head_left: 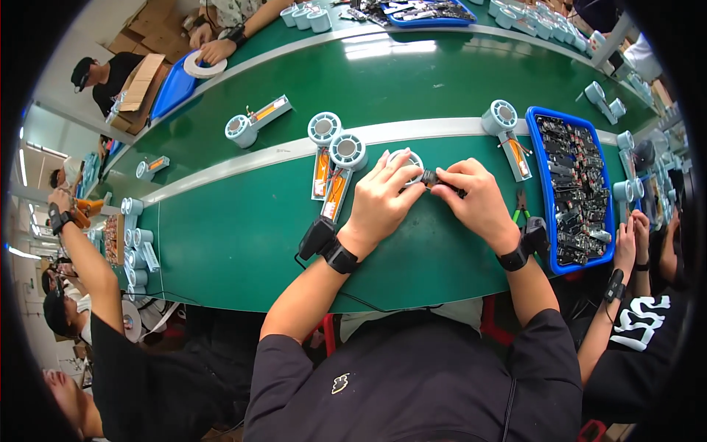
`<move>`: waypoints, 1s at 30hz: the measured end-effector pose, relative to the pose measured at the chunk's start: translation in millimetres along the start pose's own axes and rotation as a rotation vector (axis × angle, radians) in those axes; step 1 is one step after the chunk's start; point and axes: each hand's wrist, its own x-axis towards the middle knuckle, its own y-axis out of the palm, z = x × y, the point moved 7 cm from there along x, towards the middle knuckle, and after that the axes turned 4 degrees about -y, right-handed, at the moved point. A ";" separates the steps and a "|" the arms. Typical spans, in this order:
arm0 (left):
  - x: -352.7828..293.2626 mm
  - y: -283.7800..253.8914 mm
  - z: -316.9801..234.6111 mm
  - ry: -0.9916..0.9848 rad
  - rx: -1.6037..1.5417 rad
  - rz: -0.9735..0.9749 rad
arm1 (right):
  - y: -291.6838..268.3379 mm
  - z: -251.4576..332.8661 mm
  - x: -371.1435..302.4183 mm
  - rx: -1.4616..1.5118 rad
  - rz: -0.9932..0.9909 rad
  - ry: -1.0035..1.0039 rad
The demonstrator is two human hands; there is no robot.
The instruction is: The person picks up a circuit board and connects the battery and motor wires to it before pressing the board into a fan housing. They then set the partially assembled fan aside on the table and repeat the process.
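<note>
My left hand (pixel 379 197) is closed round a light-blue handheld fan, whose round head (pixel 412 163) shows between the fingers; its handle is mostly hidden. My right hand (pixel 475 197) pinches a small black part (pixel 430 177) against the fan just below its head. What the part is exactly, I cannot make out. Left of my hands lie two more fans, a nearer fan (pixel 347 151) and one behind it (pixel 324 128), their handles open with orange cells inside. Beyond my right hand is another open-handled fan (pixel 504 116).
A blue tray (pixel 543 184) full of small black circuit parts stands at the right. Green-handled pliers (pixel 522 206) lie beside it. Across the pale rail (pixel 412 131), another fan (pixel 241 130) lies on the green belt (pixel 412 81). Co-workers sit at both sides.
</note>
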 end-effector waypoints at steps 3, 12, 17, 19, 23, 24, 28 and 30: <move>-0.6 1.1 -0.2 -0.005 0.011 0.017 | 1.6 2.9 2.2 -0.063 0.048 -0.026; 6.6 5.4 -8.0 -0.057 0.076 0.164 | 9.1 -41.9 5.4 0.327 0.306 0.320; 9.4 11.3 -9.8 -0.051 0.114 0.189 | 5.5 -43.4 -3.0 0.383 0.182 0.306; 9.0 5.6 -9.5 -0.055 0.118 0.202 | 4.7 -16.9 -3.6 0.301 0.148 0.163; 16.6 -10.4 -4.8 -0.098 0.018 0.205 | 8.9 20.1 1.9 0.051 0.103 -0.077; 20.2 -19.5 -0.4 -0.122 -0.065 0.181 | 13.5 19.0 3.5 -0.015 0.124 -0.059; 30.1 -56.7 45.0 -0.485 -0.058 0.147 | 7.8 5.5 41.5 -0.150 0.116 -0.041; 38.4 -77.0 97.1 -0.536 0.032 0.069 | -2.7 -6.9 86.4 -0.116 -0.069 -0.076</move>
